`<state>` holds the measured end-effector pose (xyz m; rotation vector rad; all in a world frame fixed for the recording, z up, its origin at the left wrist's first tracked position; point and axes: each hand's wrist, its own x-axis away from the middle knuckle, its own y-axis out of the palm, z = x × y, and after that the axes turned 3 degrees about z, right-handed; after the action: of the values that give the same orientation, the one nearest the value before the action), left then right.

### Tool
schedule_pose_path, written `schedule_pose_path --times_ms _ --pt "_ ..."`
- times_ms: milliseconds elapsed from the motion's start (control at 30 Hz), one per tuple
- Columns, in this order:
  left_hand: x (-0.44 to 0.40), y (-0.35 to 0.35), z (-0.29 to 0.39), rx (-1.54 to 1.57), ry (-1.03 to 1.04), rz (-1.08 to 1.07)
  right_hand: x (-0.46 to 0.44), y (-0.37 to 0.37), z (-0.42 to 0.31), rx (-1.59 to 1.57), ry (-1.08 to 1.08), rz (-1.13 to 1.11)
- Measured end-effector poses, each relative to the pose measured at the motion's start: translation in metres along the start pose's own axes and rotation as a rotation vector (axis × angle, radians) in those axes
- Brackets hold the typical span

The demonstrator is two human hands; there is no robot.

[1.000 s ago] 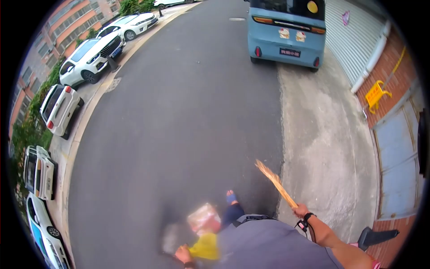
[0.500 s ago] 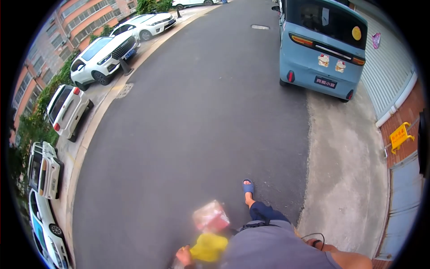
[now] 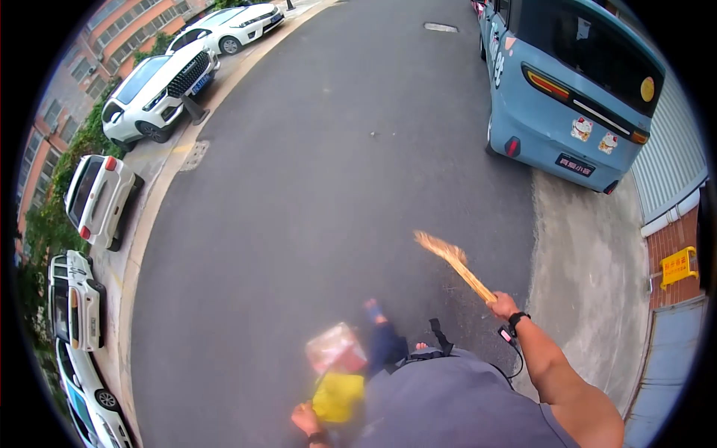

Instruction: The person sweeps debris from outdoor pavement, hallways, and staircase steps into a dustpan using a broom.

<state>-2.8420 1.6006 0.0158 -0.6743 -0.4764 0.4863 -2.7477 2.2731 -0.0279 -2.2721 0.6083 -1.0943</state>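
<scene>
Beyond the right fingers clasped round its near end juts the straw bundle.

Road: grey asphalt runs up mid-view; I see a pale curb down its left edge.
Van: light blue van, upper right, rear facing me; two cat stickers, one round yellow sticker on the glass, dark plate.
Cars: I count at least five white cars, left, beyond the curb.
Post: dark bollard just beside one car's nose.
Cover: pale drain cover set in the road, near the van.
Backdrop: orange-and-grey building, top left; green hedge behind the cars.
Right edge: concrete strip, ribbed shutter, brick wall, bluish metal door.
Sign: yellow sign by the brick; lettering too small for me.
</scene>
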Motion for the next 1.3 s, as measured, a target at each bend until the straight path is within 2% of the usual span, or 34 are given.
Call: schedule_pose_path --times_ms 100,233,267,367,400,500,600,633,700,800,900,967,1000,1033,1133,1200,1267,1300 --pt "-0.068 0.059 0.034 0.008 0.020 -0.009 -0.067 -0.005 -0.088 -0.085 0.030 0.058" --pt "-0.171 0.145 0.067 -0.118 0.092 0.015 -0.148 0.014 -0.126 -0.001 0.119 0.043" --pt "-0.175 0.152 0.110 -0.083 0.013 -0.057 -0.161 0.020 -0.124 0.054 0.153 0.056" --pt "-0.235 0.198 0.174 -0.241 0.138 -0.083 -0.188 0.019 -0.161 0.156 0.353 0.002" --pt "-0.251 0.209 0.203 -0.241 0.124 -0.102 -0.194 0.017 -0.175 0.093 0.456 -0.022" --pt "-0.300 0.236 0.292 -0.228 0.127 -0.145 -0.216 0.009 -0.188 0.237 0.572 -0.173" --pt "-0.338 0.267 0.381 -0.299 0.176 -0.178 -0.259 0.046 -0.087 0.102 0.666 -0.225" --pt "-0.349 0.279 0.411 -0.294 0.204 -0.191 -0.273 0.050 -0.079 -0.015 0.770 -0.280" --pt "-0.368 0.306 0.480 -0.311 0.263 -0.249 -0.289 0.033 -0.138 -0.031 0.786 -0.305" --pt "-0.394 0.352 0.543 -0.313 0.320 -0.255 -0.375 0.044 -0.107 0.164 0.573 -0.444" --pt "-0.436 0.414 0.604 -0.273 0.383 -0.240 -0.442 0.021 -0.215 -0.154 0.590 -0.247" --pt "-0.451 0.437 0.664 -0.382 0.407 -0.258 -0.503 0.010 -0.275 0.242 0.448 -0.292" --pt "-0.453 0.450 0.704 -0.411 0.410 -0.281 -0.518 -0.010 -0.341 0.182 0.472 -0.124" --pt "-0.467 0.470 0.726 -0.447 0.449 -0.298 -0.548 -0.019 -0.369 -0.027 0.529 -0.179" --pt "-0.500 0.513 0.771 -0.526 0.517 -0.346 -0.631 -0.034 -0.430 0.291 0.137 0.045" --pt "-0.519 0.546 0.813 -0.527 0.554 -0.357 -0.665 -0.066 -0.511 0.224 0.088 0.015" --pt "-0.532 0.581 0.853 -0.554 0.581 -0.377 -0.704 -0.077 -0.548 0.298 -0.045 0.133" --pt "-0.538 0.598 0.870 -0.571 0.591 -0.386 -0.721 -0.085 -0.570 0.266 -0.005 0.105"
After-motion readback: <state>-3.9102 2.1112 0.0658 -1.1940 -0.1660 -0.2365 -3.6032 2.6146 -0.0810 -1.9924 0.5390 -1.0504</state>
